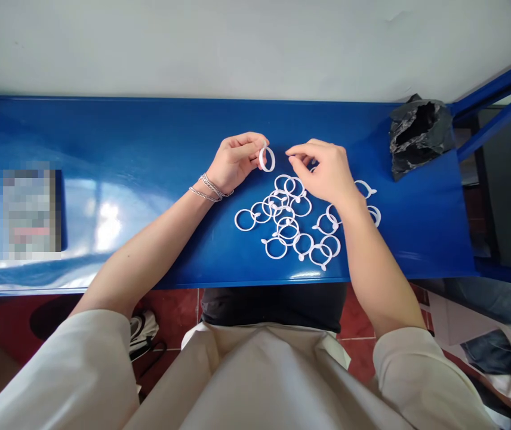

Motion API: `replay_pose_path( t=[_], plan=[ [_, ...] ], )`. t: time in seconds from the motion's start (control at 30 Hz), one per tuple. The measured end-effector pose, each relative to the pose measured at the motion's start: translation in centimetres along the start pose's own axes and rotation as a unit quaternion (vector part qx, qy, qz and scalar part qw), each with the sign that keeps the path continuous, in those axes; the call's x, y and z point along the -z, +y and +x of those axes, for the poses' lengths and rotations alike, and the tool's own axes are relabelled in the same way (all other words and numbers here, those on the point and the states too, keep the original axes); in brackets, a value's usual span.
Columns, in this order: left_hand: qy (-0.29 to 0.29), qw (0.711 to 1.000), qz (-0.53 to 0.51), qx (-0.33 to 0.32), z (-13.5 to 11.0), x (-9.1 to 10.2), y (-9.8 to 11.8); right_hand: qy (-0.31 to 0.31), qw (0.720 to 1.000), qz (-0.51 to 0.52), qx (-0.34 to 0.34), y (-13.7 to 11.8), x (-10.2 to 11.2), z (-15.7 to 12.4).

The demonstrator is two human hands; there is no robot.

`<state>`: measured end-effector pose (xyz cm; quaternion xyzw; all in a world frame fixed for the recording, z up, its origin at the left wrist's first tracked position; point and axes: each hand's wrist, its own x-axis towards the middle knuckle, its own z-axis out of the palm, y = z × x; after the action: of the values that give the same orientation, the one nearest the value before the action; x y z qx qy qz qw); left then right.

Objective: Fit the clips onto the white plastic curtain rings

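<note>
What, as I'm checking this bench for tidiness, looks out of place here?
The crumpled black plastic bag at the right end of the blue bench stands out: it sits bunched and gaping, apart from the white plastic rings.

Plastic rings [236, 220] — glossy metal tbl [125, 137]

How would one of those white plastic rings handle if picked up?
Probably light and fairly stiff: the ring in the left hand holds its round shape. Their small tabs may snag neighbouring rings. Flat ones seem unlikely to roll.
</note>
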<state>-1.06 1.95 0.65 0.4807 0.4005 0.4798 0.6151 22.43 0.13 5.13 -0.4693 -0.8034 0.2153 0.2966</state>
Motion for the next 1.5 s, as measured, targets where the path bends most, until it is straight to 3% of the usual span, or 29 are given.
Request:
replay_pose_path(
  t=[0.13,0.3,0.53,0.67,0.83,0.97,1.13,1.3,1.5],
  plan=[
    [0.008,1.000,0.002,-0.013,0.1,0.0,0.0,-0.071,0.997,0.042,-0.005,0.3,2.0,-0.4],
    [0.034,0.999,-0.013,-0.026,0.1,-0.1,0.1,-0.132,0.990,0.045,-0.005,0.5,1.6,-0.4],
    [0.028,0.996,0.029,-0.075,-0.3,-0.7,-0.4,-0.075,0.993,0.084,-0.046,0.7,1.6,0.0],
    [-0.032,0.994,0.056,-0.094,-1.1,-1.4,-0.1,-0.017,0.992,0.107,-0.058,0.7,1.3,0.2],
    [-0.088,0.985,0.102,-0.110,-1.6,-1.8,0.6,-0.014,0.987,0.133,-0.085,0.9,0.3,0.2],
    [-0.089,0.982,0.114,-0.121,-1.5,-1.8,0.6,-0.026,0.984,0.149,-0.095,0.8,-0.3,0.1],
    [-0.040,0.979,0.141,-0.139,-1.5,-2.0,0.2,0.009,0.984,0.157,-0.086,-0.2,-0.1,0.1],
    [0.005,0.975,0.167,-0.145,-1.8,-2.2,0.0,-0.068,0.957,0.241,-0.144,-1.7,0.2,0.0],
    [0.032,0.953,0.238,-0.183,-2.0,-2.2,-0.4,-0.113,0.889,0.382,-0.226,-2.2,-0.4,0.0]
  ],
)
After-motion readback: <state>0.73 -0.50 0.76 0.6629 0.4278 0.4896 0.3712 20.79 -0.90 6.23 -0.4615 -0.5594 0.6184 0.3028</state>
